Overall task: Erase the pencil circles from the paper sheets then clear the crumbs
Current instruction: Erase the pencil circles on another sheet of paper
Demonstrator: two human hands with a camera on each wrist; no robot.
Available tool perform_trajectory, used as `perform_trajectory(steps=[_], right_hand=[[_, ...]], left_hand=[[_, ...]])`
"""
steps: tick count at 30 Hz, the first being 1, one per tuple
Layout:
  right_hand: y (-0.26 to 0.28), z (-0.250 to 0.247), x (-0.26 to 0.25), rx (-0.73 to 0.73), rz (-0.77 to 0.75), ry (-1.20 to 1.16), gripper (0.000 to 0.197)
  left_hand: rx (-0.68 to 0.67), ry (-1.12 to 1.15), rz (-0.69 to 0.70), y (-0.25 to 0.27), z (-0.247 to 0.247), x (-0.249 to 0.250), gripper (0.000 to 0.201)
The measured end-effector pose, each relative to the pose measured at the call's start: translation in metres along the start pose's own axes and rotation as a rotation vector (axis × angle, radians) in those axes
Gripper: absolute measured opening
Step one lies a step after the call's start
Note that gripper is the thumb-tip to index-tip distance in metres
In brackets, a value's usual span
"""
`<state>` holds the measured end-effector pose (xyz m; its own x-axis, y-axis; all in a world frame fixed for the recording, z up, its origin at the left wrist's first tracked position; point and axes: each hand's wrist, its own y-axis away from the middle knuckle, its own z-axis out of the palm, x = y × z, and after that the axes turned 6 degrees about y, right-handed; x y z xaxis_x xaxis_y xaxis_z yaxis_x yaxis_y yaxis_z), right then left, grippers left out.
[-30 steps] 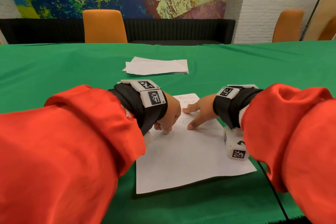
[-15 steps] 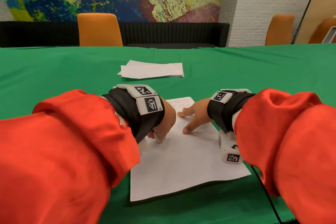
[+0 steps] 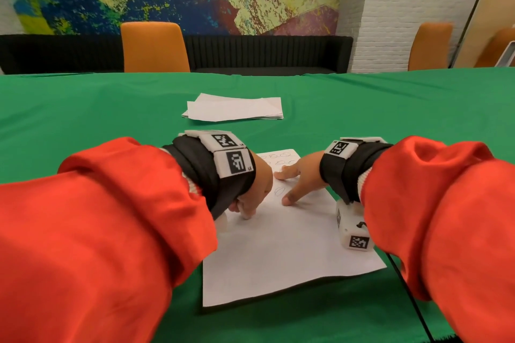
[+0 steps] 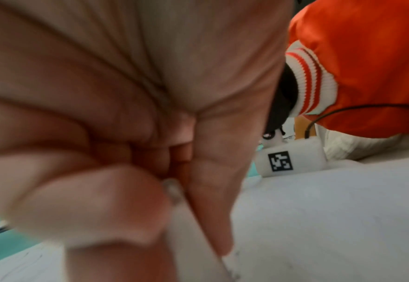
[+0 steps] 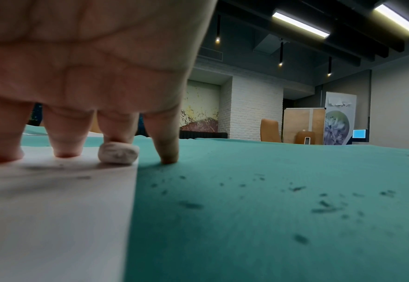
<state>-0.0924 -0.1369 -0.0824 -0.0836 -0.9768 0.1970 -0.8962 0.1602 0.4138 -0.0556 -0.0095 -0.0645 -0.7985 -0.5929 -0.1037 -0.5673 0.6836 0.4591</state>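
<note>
**Left hand rubbing, right hand pinning the sheet**

We see the left hand (image 3: 252,192) bunched into a tight curl over the white rectangular paper sheet (image 3: 278,259). Its fingers and thumb close narrowly round a small white eraser (image 3: 247,214). The eraser's tip pokes out below the knuckles and touches the paper near the sheet's left edge. In the left wrist view the picture is blurred. We can only make out the thumb and fingers (image 4: 94,206) pressed together over a sliver of something pale.

The right hand (image 3: 302,175) lies spread on the far half of the same sheet, fingers straight and fanned wide, holding nothing. From the right wrist view we see three fingertips (image 5: 65,150) pressed on the paper. The little finger (image 5: 167,152) lands just off the sheet's edge on the green tablecloth (image 5: 270,238).

A small white lump smudged with grey (image 5: 118,155) sits at that edge of the sheet, just beyond the fingers. We cannot tell whether they touch it.

Faint pencil circles (image 3: 278,159) stand in rows at the far end of the sheet. One more circle (image 3: 279,190) lies between the two hands.

Dark eraser crumbs (image 5: 324,204) are scattered over the cloth to the right of the sheet.

Well beyond the hands, a loose stack of white paper sheets (image 3: 234,111) rests on the cloth. Two orange upholstered chairs (image 3: 154,47) stand at the table's far side.
</note>
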Motion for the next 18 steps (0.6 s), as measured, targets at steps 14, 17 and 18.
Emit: perform_trajectory(steps=[14, 17, 18], right_hand=[[-0.001, -0.001, -0.001, -0.01, 0.01, 0.014, 0.078], [-0.001, 0.0, -0.001, -0.007, 0.004, 0.019, 0.077], [-0.001, -0.001, -0.001, -0.006, 0.0, 0.02, 0.077]], left_hand=[[0.043, 0.048, -0.015, 0.0, 0.005, -0.011, 0.009], [-0.025, 0.071, -0.008, 0.002, 0.007, -0.016, 0.022], [-0.046, 0.089, -0.009, 0.002, 0.008, -0.017, 0.024]])
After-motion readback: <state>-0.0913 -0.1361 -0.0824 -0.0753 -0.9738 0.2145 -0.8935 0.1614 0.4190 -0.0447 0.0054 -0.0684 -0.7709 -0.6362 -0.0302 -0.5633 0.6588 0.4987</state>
